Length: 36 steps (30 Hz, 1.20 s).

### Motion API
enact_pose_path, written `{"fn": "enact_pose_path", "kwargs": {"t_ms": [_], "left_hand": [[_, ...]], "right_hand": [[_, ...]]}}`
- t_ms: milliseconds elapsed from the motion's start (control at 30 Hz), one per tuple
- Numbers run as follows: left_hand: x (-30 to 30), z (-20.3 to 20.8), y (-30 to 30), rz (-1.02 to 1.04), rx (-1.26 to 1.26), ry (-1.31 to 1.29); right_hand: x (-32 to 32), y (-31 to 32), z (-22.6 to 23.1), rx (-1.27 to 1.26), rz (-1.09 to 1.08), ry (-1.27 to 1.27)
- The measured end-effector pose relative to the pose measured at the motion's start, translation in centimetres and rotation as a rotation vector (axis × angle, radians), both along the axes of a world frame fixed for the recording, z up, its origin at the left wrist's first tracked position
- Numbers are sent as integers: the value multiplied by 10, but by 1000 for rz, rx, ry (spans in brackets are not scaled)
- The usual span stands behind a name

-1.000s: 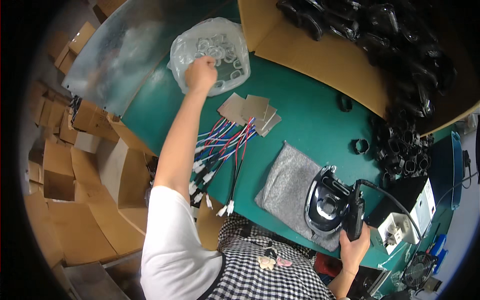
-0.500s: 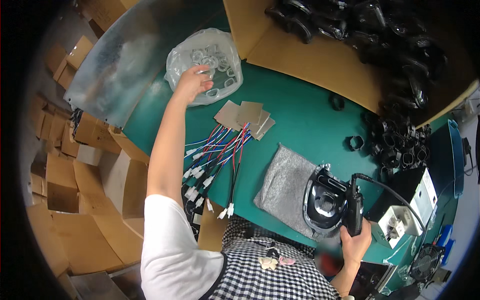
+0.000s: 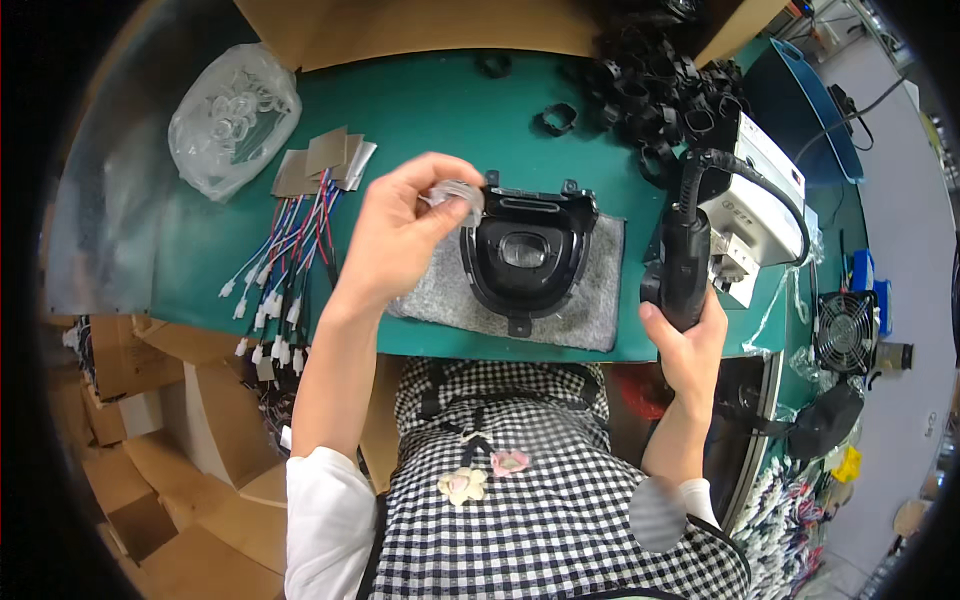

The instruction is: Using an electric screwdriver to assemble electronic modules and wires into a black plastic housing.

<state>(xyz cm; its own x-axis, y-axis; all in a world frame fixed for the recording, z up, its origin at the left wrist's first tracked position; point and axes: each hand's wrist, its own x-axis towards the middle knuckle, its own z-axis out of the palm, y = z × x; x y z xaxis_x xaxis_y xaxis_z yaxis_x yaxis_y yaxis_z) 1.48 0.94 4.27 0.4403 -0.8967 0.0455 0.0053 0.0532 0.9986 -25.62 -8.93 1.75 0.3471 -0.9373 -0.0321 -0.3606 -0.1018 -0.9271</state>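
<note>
My left hand pinches a clear plastic ring at the upper left edge of a glossy black plastic housing. Roughly oval, the housing has mounting tabs and a small rounded opening in its middle, and rests on a grey cloth pad. To the right, my right hand grips a black corded hand tool upright, with its curved cable rising from the top. The tool is beside the pad, apart from the housing.
A clear plastic bag of transparent rings sits at the far left. Beside it lie flat plates with wires and white connectors. Black rings are heaped behind, below a cardboard box. A white metal unit stands right.
My left hand has come from the bag to the housing, bringing a clear ring. The tool has moved off the housing to its right in my right hand. The view has shifted rightward.
</note>
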Motion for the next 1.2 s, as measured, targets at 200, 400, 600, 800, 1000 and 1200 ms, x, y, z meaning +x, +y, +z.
{"fn": "enact_pose_path", "kwargs": {"t_ms": [200, 400, 600, 800, 1000, 1200], "left_hand": [[-35, -14, -30, -69, 184, -869], [-51, -42, -36, -59, 90, -1208], [-55, -51, -35, 1, 268, -1056], [-45, -46, -32, 27, 249, -1012], [-51, -53, 21, 212, 281, -906], [-62, -82, 27, 128, 263, -845]], "right_hand": [[0, -3, -5, 59, 23, -3], [2, -6, -10, 22, 45, -53], [4, -10, 1, 132, 94, -45], [39, -6, 20, 98, 230, -35], [86, -2, 21, -258, 470, 156], [106, 3, 21, -387, 619, 599]]}}
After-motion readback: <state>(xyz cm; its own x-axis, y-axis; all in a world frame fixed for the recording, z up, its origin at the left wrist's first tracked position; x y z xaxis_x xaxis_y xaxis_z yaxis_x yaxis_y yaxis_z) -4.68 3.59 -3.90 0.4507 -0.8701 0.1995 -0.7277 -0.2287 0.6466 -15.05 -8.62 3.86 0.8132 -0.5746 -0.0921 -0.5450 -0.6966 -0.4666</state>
